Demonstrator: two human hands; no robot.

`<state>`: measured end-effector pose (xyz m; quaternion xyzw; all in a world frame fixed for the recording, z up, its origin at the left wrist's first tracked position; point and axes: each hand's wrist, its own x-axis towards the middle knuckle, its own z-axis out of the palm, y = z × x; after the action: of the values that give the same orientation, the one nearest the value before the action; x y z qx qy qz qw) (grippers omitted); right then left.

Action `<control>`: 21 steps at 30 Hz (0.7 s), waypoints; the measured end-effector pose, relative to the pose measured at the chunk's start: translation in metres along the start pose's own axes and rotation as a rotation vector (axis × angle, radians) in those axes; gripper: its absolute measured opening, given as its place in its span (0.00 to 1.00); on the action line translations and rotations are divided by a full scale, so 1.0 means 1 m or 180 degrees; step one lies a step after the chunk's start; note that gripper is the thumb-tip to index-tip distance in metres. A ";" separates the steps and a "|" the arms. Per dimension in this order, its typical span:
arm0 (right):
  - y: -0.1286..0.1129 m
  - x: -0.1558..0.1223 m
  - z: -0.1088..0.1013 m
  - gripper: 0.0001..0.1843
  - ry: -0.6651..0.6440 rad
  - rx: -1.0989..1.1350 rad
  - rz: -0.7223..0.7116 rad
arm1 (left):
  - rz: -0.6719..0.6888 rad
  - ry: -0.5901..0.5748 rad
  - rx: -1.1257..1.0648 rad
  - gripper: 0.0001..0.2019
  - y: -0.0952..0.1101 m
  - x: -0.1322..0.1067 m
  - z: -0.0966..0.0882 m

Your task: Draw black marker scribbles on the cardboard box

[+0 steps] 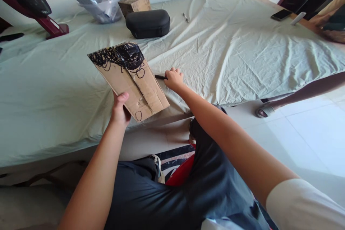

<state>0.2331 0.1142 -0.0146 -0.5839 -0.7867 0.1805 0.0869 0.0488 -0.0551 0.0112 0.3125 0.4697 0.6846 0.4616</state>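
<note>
My left hand (pixel 120 109) grips the near edge of a brown cardboard piece (pixel 129 79) and holds it tilted above the bed's front edge. Black marker scribbles cover the cardboard's far end, and a few loose loops are drawn lower down. Just right of the cardboard, my right hand (pixel 174 79) rests on the pale green sheet (pixel 229 54) with its fingers closed on a black marker (pixel 160 77), whose tip points left toward the cardboard.
A black zip case (pixel 148 23), a small cardboard box (pixel 134 4) and a pile of crumpled plastic (pixel 101 4) lie at the bed's far side. A small pen (pixel 185 17) lies beyond. A phone (pixel 281 14) sits far right. Another person's leg and sandal (pixel 265 110) are on the white tile floor.
</note>
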 end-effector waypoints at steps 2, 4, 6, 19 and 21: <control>0.000 0.001 -0.001 0.20 -0.0017 0.0009 -0.0013 | -0.0040 0.0064 -0.0032 0.41 0.000 0.000 0.000; 0.000 0.001 -0.002 0.21 -0.0039 0.0033 -0.0039 | -0.0071 0.0093 -0.0068 0.41 0.000 -0.001 -0.001; 0.002 0.003 -0.002 0.22 -0.0055 0.0070 -0.0077 | -0.0071 0.0095 -0.0084 0.41 0.001 -0.001 0.000; 0.010 0.014 0.005 0.25 0.0007 0.0358 -0.0204 | -0.0031 0.0074 -0.0001 0.41 0.002 -0.001 0.002; 0.010 0.013 0.004 0.26 -0.0012 0.0435 -0.0226 | 0.0005 0.0035 0.0001 0.42 0.002 -0.001 0.003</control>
<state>0.2364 0.1277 -0.0233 -0.5480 -0.7929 0.2317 0.1315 0.0510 -0.0550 0.0146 0.3091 0.4721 0.6866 0.4585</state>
